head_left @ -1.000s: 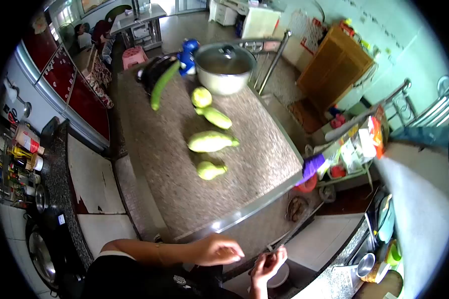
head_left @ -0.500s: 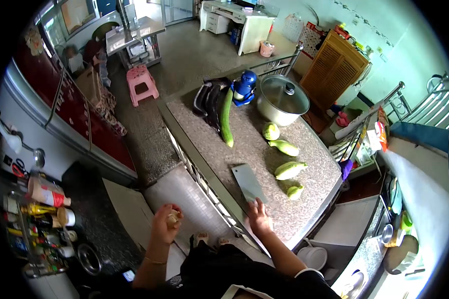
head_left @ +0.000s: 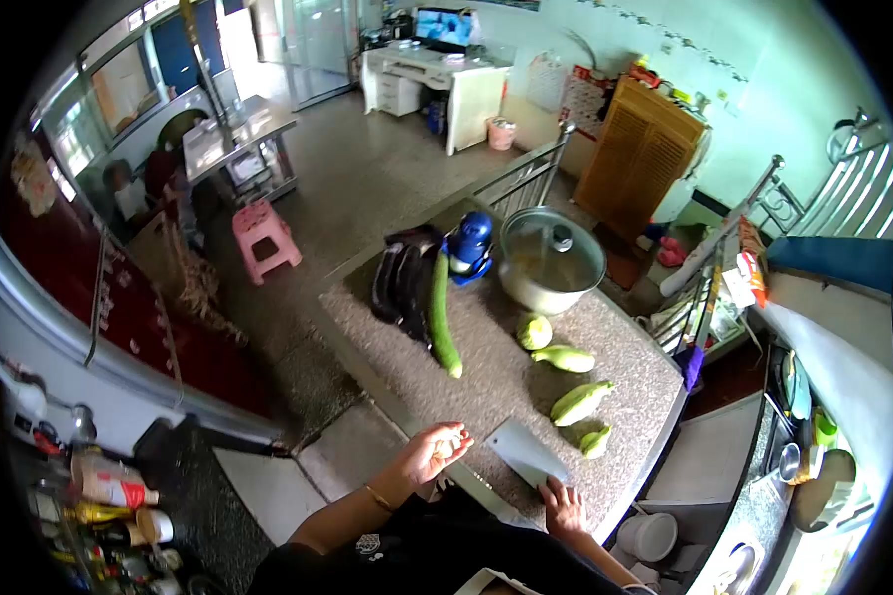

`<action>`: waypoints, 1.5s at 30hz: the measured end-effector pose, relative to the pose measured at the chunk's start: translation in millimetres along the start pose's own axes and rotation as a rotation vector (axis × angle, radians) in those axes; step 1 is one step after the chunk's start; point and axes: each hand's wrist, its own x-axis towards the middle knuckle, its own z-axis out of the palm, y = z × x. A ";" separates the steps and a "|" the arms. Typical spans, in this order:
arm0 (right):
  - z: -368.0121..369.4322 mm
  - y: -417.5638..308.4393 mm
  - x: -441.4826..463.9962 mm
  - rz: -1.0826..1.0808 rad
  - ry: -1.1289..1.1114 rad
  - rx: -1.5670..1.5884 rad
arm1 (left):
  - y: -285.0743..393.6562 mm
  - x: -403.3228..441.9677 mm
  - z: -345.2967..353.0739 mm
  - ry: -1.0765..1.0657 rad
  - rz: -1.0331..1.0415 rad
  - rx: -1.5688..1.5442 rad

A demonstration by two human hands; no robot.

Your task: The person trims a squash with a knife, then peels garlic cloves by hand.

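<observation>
One cleaver (head_left: 528, 454) is laid on the counter (head_left: 496, 389), its long axis slanted away and leftward from the nearer right hand (head_left: 567, 508). Its near end is covered by that hand, whose grip cannot be told; the left hand (head_left: 439, 452), loosely spread, is held apart, left of the blade.

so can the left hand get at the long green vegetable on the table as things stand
Probably yes: the long green vegetable has its near end toward the left hand, with only bare tabletop showing between them; the cleaver lies off to the right.
</observation>
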 end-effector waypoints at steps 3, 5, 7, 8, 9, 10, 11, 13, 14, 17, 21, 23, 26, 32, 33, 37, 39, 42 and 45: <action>-5.3 2.4 -6.4 0.087 0.017 -0.020 | 12.6 37.5 19.2 -0.028 -0.049 -0.077; -13.3 -5.2 -3.9 0.173 0.054 -0.050 | 25.6 41.5 49.3 -0.036 -0.111 -0.046; -12.5 -12.8 6.8 0.226 0.104 -0.123 | 27.6 55.8 59.2 -0.076 -0.262 -0.005; -24.7 -27.9 26.0 0.266 0.116 -0.076 | 26.9 61.4 62.6 -0.064 -0.341 0.013; -35.9 -43.5 45.9 0.276 0.156 0.041 | 23.4 66.4 61.0 -0.053 -0.419 0.030; -34.7 -55.1 65.9 0.283 0.235 0.158 | 17.9 69.4 62.1 -0.066 -0.456 0.082; -32.5 -66.4 85.2 0.288 0.317 0.275 | 17.5 78.9 50.9 -0.286 -0.531 0.102; -26.1 -86.2 122.5 0.317 0.396 0.626 | 6.6 76.0 59.2 -0.058 -0.537 0.326; -28.3 -94.5 139.5 0.343 0.363 0.660 | 11.2 73.8 67.6 -0.054 -0.531 0.326; -15.6 -111.8 170.9 0.393 0.383 0.882 | 34.2 74.7 60.4 -0.114 -0.608 0.437; -20.2 -127.0 187.0 0.442 0.136 1.131 | 60.7 86.7 33.6 -0.261 -0.659 0.609; -34.1 -133.7 196.9 0.438 0.026 0.881 | 72.7 82.8 31.9 -0.271 -0.830 0.545; -72.5 -131.1 207.1 0.182 0.150 0.655 | 77.5 72.5 45.0 -0.067 -0.817 0.400; -237.2 -129.2 187.0 -0.440 0.428 1.450 | 65.9 65.8 46.4 -0.266 -0.612 -0.008; -262.4 -141.2 179.1 -0.560 0.452 1.639 | 65.8 62.0 47.0 -0.250 -0.585 0.008; -335.9 -163.8 188.9 -1.101 0.190 1.827 | 70.0 45.3 51.0 -0.273 -0.517 0.124; -349.1 -164.5 201.9 -1.403 -0.011 1.715 | 70.7 32.1 56.2 -0.227 -0.481 0.152; -342.3 -164.7 198.5 -1.440 -0.039 1.750 | 57.2 23.8 39.2 -0.188 -0.478 0.039; -341.1 -166.0 190.6 -1.467 -0.042 1.832 | 52.2 14.0 39.4 -0.179 -0.519 0.001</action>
